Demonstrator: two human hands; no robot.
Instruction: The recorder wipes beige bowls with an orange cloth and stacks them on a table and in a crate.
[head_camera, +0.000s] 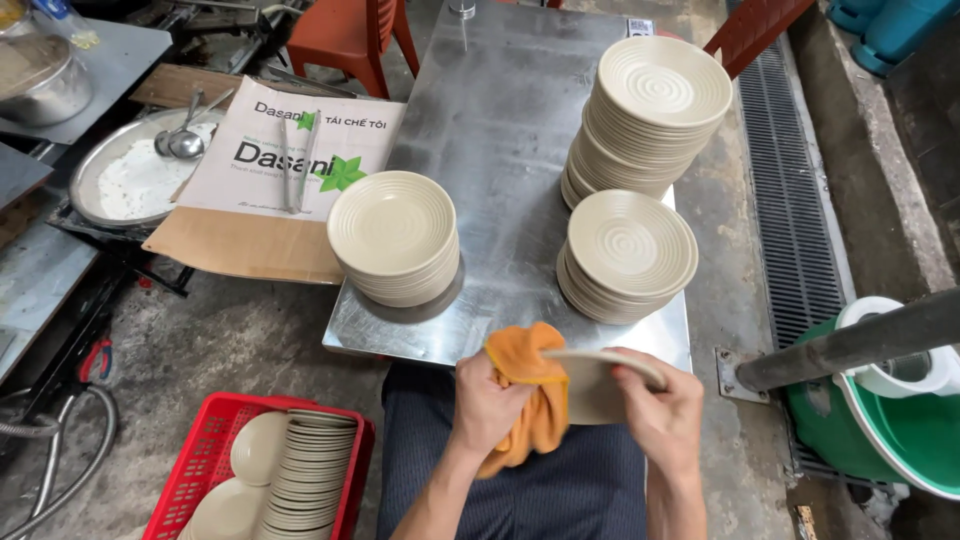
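left hand (487, 400): gripping an orange cloth (530, 400), pressing it on the plate
right hand (658, 410): pinching a beige plate (590, 385) by its rim, just off the table's (500, 130) near edge
plate: tilting on edge, face toward the cloth, long axis running left-right
room: bare strip lying between the plate stacks (395, 235), near edge mostly open
floor: red crate (200, 460) sitting below the near-left corner

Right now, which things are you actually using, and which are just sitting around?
In use:
left hand with the orange cloth
right hand holding a beige plate
three stacks of beige plates on the metal table
red crate of plates

Just lying about:
ladles on a round tray
cardboard box
red chair
green bucket
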